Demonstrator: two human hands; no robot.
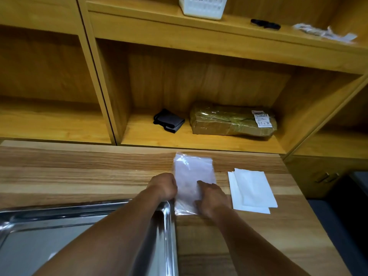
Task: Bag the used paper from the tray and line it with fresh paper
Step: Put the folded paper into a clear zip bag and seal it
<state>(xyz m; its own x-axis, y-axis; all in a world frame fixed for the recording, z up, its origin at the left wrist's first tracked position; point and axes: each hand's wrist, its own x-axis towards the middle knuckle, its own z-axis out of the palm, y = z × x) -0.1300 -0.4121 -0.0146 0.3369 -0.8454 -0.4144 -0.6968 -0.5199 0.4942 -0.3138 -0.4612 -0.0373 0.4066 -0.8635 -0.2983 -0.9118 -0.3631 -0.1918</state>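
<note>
A clear plastic bag (191, 174) with pale paper inside lies on the wooden table just right of the steel tray's (168, 226) far right corner. My left hand (164, 186) is closed on the bag's left edge. My right hand (211, 198) presses flat on the bag's lower right part, fingers spread. Two sheets of fresh white paper (253, 191) lie overlapped on the table to the right of the bag. The tray's inside looks bare where my left forearm does not cover it.
Wooden shelving rises behind the table. One bay holds a black pouch (169, 120) and a taped brown parcel (231, 122). The upper shelf carries a white basket (202, 6), a black item (265, 24) and crumpled paper (324, 32). The table's right edge drops to dark floor.
</note>
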